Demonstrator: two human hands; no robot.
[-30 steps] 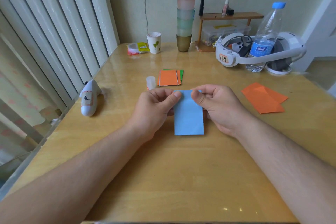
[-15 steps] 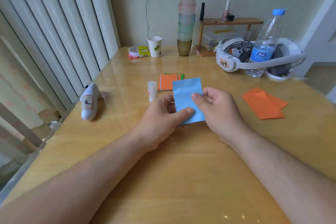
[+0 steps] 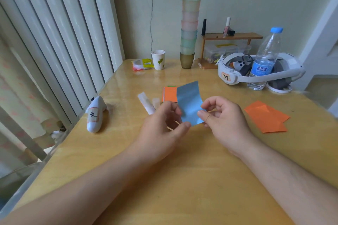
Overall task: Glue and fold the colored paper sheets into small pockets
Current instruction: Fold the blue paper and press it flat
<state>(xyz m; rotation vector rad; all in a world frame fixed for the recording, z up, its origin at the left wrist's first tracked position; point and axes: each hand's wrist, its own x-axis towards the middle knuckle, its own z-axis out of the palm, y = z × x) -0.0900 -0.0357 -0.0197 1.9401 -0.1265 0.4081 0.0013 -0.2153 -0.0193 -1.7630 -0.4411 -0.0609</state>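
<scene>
While both hands lift the blue paper (image 3: 189, 103) off the desk (image 3: 182, 179) near its middle, the sheet stands almost upright, its long axis running from the near bottom edge up and slightly away toward the far edge of the desk, the top curling a little. The left hand (image 3: 161, 126) pinches the lower left edge between thumb and fingers, and the right hand (image 3: 225, 117) pinches the lower right corner, fingers curled; holding it low on both sides probably frees the upper part for inspection or for opening the folded piece as a pocket, though whether it is glued I cannot tell. Just beyond the left hand lies the glue stick (image 3: 146, 102) with what looks like its cap (image 3: 156, 102) beside it, kept within reach for the next sheet. Behind the blue piece, a stack of orange and green sheets (image 3: 169, 94) waits flat on the desk. Toward the right edge lie orange folded pieces (image 3: 265, 117), set well apart, apparently finished work
</scene>
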